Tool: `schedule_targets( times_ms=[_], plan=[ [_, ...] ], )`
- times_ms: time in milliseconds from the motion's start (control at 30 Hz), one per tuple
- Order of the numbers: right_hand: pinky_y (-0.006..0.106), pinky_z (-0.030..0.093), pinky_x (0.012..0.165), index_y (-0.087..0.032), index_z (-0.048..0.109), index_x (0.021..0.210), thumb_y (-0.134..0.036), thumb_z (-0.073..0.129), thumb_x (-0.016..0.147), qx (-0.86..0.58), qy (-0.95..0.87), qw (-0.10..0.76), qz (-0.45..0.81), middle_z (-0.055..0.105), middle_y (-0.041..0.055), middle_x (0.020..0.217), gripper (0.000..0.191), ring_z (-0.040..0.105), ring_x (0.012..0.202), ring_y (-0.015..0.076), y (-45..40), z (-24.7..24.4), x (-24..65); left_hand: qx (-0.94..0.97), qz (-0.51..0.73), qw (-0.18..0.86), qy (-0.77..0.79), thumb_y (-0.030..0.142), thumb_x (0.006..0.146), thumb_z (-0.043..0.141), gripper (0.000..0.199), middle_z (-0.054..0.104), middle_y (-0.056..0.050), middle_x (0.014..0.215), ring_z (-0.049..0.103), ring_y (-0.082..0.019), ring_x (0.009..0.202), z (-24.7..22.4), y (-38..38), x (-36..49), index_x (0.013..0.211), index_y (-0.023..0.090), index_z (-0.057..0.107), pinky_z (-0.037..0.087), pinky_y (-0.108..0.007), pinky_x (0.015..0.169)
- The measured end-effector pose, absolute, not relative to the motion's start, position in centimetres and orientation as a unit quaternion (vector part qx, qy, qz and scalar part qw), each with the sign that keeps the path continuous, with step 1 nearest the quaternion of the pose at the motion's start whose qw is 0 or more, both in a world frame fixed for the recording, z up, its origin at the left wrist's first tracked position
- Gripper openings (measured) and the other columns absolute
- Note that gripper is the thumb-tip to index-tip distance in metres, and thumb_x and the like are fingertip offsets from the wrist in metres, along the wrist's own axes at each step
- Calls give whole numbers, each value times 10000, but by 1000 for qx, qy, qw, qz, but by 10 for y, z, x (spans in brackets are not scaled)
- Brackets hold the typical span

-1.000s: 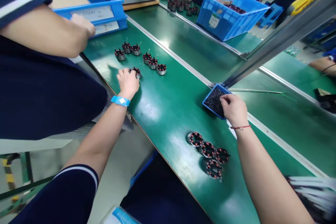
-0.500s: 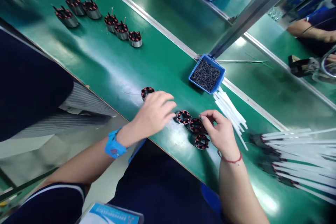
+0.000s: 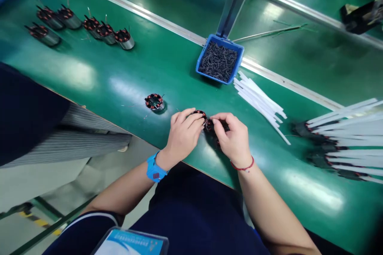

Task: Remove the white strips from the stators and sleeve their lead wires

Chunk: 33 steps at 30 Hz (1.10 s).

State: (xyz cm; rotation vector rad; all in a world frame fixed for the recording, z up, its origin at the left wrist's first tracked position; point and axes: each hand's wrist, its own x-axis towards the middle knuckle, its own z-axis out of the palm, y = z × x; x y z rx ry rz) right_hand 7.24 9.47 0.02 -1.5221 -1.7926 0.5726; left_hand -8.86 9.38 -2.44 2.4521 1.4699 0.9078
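Wound cores: six grouped well left of the fingers, one single core nearer on that side, those beneath partly hidden, uncounted. Blue bin: one, beyond the fingers. White tubes, right of the fingers: overlapping, uncounted.

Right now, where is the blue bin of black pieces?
In the head view, the blue bin sits right of upper centre, by the metal post and white strips.
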Motion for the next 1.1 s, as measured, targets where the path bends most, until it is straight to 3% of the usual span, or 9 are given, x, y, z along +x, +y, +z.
schedule_targets(
  times_ms=[333,567,700,900,1100],
  plan=[
    [304,474,754,-219,623,869,-211,511,877,-574,-683,382,239,692,14,837,112,638,798,166,94,-1,76,822,316,-9,474,123,869,537,204,708,-35,1063,584,-216,1084,-31,92,-83,1026,198,645,358,-377,879],
    [304,471,764,-216,622,867,-208,510,879,-568,-688,385,236,691,17,848,112,636,812,169,95,-2,76,853,220,-35,471,134,875,516,197,663,-47,1159,543,-253,1121,-17,92,-80,1008,201,645,346,-416,896],
    [302,477,776,-224,622,875,-216,519,878,-574,-666,396,264,697,7,853,104,643,809,161,95,-1,77,861,220,5,459,175,881,510,231,642,-67,1179,534,-252,1124,-12,96,-89,1087,220,605,343,-433,934],
    [288,493,726,-219,626,902,-246,546,871,-579,-595,443,337,707,12,870,89,654,797,155,94,-1,80,785,322,50,527,337,842,562,569,446,-161,1344,404,-269,1271,-2,119,-146,1340,164,348,359,-445,1017],
    [316,510,746,-204,619,884,-276,576,863,-571,-540,485,384,703,28,864,86,660,791,158,96,5,80,810,188,57,552,348,816,590,511,403,-171,1367,358,-325,1292,-8,115,-185,1258,155,424,314,-492,1052]
  ],
)
